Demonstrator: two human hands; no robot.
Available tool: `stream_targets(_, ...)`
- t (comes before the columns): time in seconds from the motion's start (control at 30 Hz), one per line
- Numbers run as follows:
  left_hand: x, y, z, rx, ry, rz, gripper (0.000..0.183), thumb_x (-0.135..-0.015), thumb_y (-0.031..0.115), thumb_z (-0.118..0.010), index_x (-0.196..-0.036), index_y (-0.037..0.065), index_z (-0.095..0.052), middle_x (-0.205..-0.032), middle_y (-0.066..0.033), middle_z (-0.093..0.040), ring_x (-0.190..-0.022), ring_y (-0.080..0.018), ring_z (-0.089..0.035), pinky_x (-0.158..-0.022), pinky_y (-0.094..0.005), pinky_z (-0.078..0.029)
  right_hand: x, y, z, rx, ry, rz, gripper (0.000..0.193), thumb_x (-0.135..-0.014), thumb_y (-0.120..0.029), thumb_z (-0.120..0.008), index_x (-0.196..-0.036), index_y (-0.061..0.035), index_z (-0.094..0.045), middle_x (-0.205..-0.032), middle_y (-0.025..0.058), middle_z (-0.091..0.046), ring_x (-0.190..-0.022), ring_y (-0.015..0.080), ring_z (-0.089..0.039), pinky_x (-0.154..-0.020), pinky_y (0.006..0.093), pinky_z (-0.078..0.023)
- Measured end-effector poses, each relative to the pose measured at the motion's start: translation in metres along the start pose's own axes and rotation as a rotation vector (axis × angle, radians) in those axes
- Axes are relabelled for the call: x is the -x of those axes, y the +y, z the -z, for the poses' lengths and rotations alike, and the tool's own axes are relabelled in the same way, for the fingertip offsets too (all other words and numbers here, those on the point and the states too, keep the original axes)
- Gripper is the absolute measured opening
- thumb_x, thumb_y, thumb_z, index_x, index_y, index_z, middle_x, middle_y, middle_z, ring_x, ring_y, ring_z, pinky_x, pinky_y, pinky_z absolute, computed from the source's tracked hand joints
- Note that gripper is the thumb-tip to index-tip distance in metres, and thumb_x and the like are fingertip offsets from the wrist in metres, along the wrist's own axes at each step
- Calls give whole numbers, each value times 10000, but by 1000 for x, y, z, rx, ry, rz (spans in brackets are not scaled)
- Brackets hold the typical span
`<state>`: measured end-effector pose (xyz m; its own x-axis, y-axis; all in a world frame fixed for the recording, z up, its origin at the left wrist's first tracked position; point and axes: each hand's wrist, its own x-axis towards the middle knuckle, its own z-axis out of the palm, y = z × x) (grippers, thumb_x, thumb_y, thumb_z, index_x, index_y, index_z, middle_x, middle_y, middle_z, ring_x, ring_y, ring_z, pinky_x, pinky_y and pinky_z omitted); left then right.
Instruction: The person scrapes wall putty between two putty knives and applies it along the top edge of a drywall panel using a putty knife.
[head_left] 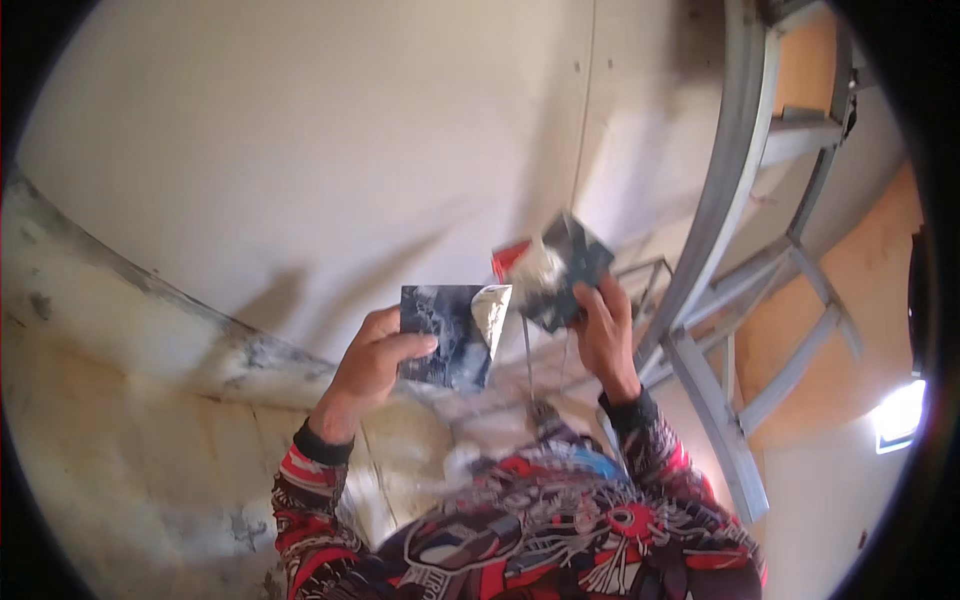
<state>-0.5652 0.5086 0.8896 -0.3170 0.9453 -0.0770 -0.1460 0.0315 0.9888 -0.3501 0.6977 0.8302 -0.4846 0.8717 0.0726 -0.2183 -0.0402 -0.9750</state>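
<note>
My left hand [374, 362] grips a dark square plate [440, 335] by its left edge, the thumb lying across its face. Whitish smears cover this plate, and a pale lump of what looks like putty [490, 312] clings to its right edge. In my right hand [606, 325] is a second dark plate [580, 250], tilted and slightly blurred. A thick cream-coloured patch [538, 266] of similar paste sits on its face. The two plates are close together, side by side; whether they touch I cannot tell. Both hands are closed round their plates.
A pale board surface [300, 150] with a vertical seam spreads ahead. On the right stands a grey metal frame [725, 180] with cross braces, near my right arm. Something red [508, 258] shows behind the plates. A stained ledge [230, 345] runs along the left.
</note>
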Motion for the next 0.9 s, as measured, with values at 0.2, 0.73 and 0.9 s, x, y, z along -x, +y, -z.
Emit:
stream_targets(0.2, 24, 161, -6, -759, 398, -778, 189, -895, 46, -642, -1068, -24, -671, -912, -88, -691, -805, -137, -611, -711, -295, -489, 8, 4, 9, -361, -113, -44, 290, -955, -38, -473, -1221, 55, -537, -1029, 104, -659, -839, 186, -712, -689, 338, -647)
stream_targets(0.73, -150, 428, -66, -2230, 1425, -1731, 465, -839, 30, -617, -1286, 157, -628, -1274, 68, -683, -935, -180, -611, -676, -331, -419, -45, -12, 44, -522, -240, -70, 251, -949, 16, -441, -1168, 33, -562, -1030, 106, -678, -808, 190, -708, -642, 313, -622)
stream_targets(0.9, -166, 425, -65, -2293, 1468, -1732, 439, -838, 71, -629, -1270, 147, -645, -1283, 42, -677, -949, -187, -608, -712, -350, -419, -50, -1, 52, -497, -300, -81, 261, -952, 2, -459, -1185, 37, -571, -1050, 104, -680, -885, 183, -704, -703, 332, -632)
